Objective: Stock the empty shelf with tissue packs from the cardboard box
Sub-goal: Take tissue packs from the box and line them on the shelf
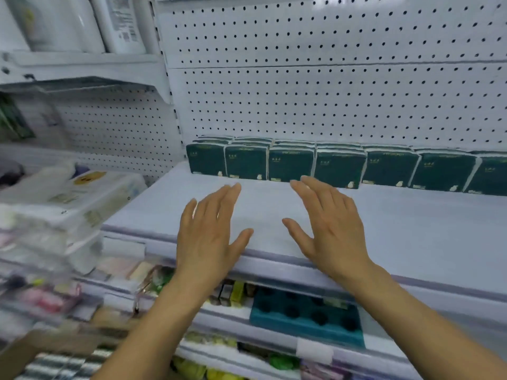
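Dark green tissue packs point(290, 163) stand upright in a row along the back of the white shelf point(411, 229), against the pegboard. More packs sit behind the front row on the left. My left hand point(211, 229) and my right hand point(329, 223) hover flat over the shelf's front half, palms down, fingers apart, holding nothing. The fingertips of my right hand come close to the front row of packs. The cardboard box is partly visible at the bottom left point(41, 344), blurred.
White pegboard point(301, 91) backs the shelf. To the left, a neighbouring shelf carries clear-wrapped white packs point(82, 204). Below the front edge, lower shelves hold small goods and a teal tray with round holes point(307, 314). A higher shelf at upper left holds white packages point(118, 23).
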`<state>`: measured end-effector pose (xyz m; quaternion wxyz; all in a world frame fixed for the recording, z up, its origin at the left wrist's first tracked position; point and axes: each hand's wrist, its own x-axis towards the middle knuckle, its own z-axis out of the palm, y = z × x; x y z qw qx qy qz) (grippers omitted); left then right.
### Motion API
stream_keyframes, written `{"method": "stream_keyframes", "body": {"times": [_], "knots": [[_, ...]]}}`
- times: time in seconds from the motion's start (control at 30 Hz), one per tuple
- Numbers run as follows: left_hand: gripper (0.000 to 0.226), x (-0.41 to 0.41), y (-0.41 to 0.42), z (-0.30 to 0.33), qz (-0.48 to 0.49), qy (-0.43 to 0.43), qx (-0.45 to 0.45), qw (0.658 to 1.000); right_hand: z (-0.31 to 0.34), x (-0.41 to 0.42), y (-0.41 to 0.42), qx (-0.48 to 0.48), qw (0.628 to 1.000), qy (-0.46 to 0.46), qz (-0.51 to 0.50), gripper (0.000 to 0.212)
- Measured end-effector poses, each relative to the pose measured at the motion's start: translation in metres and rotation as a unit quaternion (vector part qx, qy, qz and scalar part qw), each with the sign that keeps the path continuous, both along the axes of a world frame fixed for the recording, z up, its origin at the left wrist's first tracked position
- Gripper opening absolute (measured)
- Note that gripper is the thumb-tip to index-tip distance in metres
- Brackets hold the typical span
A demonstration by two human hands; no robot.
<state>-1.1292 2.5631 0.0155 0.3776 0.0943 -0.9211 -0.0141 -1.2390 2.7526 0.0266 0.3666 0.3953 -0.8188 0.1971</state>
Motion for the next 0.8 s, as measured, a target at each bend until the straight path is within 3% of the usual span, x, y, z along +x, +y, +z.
{"method": "stream_keyframes", "body": {"times": [0.4, 0.8], "knots": [[0.066, 0.209, -0.127, -0.064, 0.103, -0.088, 0.012, 0.991, -0.061, 0.161, -0.159, 0.048, 0.983, -0.036, 0.176, 0.049], [0.068, 0.392, -0.271, -0.191, 0.203, -0.282, 0.247, 0.905, -0.195, 0.303, -0.290, 0.213, 0.928, -0.221, 0.210, 0.039]]}}
